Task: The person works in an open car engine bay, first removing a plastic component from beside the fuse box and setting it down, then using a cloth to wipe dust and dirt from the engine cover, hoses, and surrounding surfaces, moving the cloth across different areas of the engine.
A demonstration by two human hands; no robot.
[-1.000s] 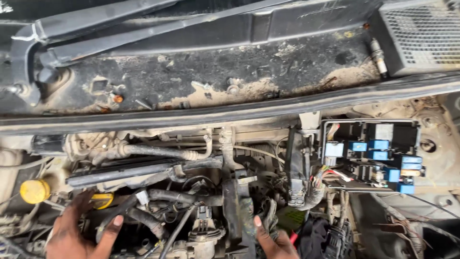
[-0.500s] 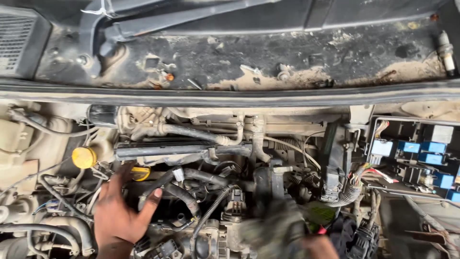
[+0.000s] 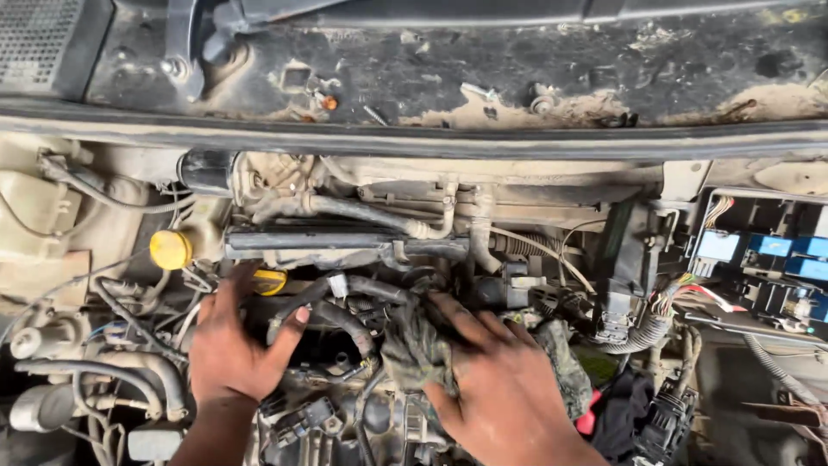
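Grimy, crumpled cloth rag (image 3: 420,349) under the right hand (image 3: 504,388); matt black rubber hoses (image 3: 345,298) beside the left hand (image 3: 231,349); glossy yellow plastic cap (image 3: 170,249); smooth blue plastic relays (image 3: 772,246); rough, dust-caked cowl panel (image 3: 517,65).

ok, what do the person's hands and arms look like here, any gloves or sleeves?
No gloves, no sleeves in view. The left hand and right hand are bare, as are the wrists and visible forearms. Both are smudged with dark grime. No rings, watch or bands visible.
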